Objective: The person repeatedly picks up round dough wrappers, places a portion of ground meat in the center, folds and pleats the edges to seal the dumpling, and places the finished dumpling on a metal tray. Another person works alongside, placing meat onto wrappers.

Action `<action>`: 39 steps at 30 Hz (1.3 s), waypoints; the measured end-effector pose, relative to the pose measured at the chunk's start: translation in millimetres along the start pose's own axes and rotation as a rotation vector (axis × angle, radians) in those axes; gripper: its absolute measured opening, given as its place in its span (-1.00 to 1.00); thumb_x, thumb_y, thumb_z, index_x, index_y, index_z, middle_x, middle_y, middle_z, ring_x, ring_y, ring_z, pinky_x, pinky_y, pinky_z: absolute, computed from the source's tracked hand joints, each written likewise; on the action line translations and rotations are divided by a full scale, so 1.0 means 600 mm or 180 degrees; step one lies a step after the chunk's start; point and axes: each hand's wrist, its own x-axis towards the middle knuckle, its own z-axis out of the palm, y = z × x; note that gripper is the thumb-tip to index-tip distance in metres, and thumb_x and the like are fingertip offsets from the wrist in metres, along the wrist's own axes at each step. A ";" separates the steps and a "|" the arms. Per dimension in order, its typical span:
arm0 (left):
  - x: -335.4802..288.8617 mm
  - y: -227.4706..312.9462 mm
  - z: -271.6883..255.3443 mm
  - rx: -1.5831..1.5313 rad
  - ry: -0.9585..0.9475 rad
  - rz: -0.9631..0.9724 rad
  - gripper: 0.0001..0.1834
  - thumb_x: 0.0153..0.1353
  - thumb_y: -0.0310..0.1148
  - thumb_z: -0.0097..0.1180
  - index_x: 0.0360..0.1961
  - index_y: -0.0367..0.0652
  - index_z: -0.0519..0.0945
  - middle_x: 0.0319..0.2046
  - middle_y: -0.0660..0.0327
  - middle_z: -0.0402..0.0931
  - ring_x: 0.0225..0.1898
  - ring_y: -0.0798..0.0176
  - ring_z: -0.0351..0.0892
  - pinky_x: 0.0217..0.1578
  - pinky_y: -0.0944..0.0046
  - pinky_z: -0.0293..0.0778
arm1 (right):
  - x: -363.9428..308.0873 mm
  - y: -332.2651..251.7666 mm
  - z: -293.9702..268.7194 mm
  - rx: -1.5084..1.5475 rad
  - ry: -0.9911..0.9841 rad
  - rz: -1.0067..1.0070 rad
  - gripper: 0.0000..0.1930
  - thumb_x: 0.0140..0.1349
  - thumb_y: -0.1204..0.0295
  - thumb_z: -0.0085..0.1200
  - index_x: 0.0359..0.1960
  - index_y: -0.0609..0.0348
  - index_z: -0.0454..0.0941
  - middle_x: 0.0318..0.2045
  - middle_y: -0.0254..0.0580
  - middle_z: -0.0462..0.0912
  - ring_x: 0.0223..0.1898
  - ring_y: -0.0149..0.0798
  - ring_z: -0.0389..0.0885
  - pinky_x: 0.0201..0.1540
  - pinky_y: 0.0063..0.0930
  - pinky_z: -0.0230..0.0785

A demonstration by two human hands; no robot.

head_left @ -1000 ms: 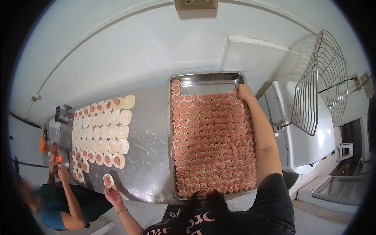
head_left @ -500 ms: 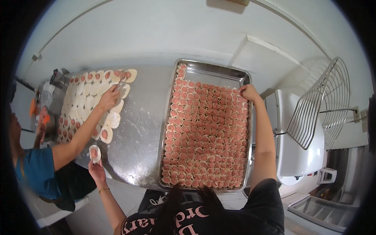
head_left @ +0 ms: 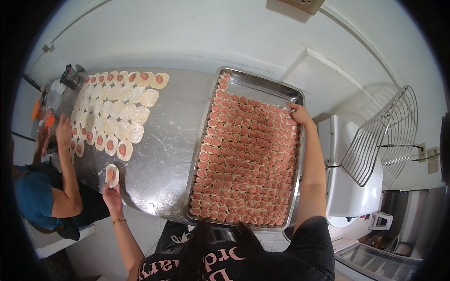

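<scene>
The left hand [head_left: 113, 199] holds 1 wrap [head_left: 112, 174] by its near end, with pink meat on top. This wrap is up over the near edge of the counter [head_left: 159, 140], just beside the wraps [head_left: 110, 110] laid out in rows. The top row has meat on it, and so do the rows close to the near edge. The rows in the middle are bare.

The right hand [head_left: 300, 114] is at the far right corner of the big metal tray [head_left: 262, 80]. Its fingers are bent by the end of the last full row, near the rim. I cannot tell if they pinch a dumpling or let it go. The tray is full of dumplings [head_left: 243, 159] in tight rows, and a few more sit in its far left corner. The rest of its far end is bare metal.

To the left, another person [head_left: 35, 194] has 1 hand [head_left: 64, 133] near the wraps, and an orange tool [head_left: 48, 122] is close by. To the right are a white box [head_left: 354, 178] and a wire rack [head_left: 370, 145].
</scene>
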 end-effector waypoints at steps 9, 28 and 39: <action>0.009 0.003 -0.005 -0.0036 0.0116 -0.0080 -0.61 0.26 -0.36 -0.08 0.06 -0.37 0.37 0.06 0.08 0.43 0.07 0.15 0.45 0.11 0.23 0.40 | -0.004 -0.025 -0.015 -0.0190 -0.0302 0.0325 -0.65 -0.04 0.56 0.01 -0.17 0.07 0.66 -0.42 0.03 0.66 -0.41 -0.12 0.62 -0.28 -0.36 0.45; 0.000 -0.039 0.109 -0.0043 -0.0498 -0.1031 -0.61 0.30 -0.32 -0.04 0.08 -0.31 0.35 0.05 0.06 0.45 -0.01 0.16 0.54 -0.07 0.28 0.57 | -0.034 -0.101 0.036 0.1519 0.1875 0.0216 -0.62 0.14 0.51 0.02 0.05 0.18 0.48 -0.13 -0.22 0.60 -0.15 -0.31 0.54 -0.11 -0.44 0.39; -0.039 -0.053 0.207 0.0516 -0.1110 -0.1201 -0.64 0.33 -0.35 -0.09 0.13 -0.16 0.29 -0.03 0.16 0.47 -0.09 0.31 0.54 -0.12 0.31 0.50 | -0.335 -0.634 0.417 0.4055 -0.1545 0.0549 -0.74 0.30 0.39 0.00 -0.03 0.25 0.47 -0.18 -0.27 0.58 -0.21 -0.38 0.56 -0.17 -0.48 0.46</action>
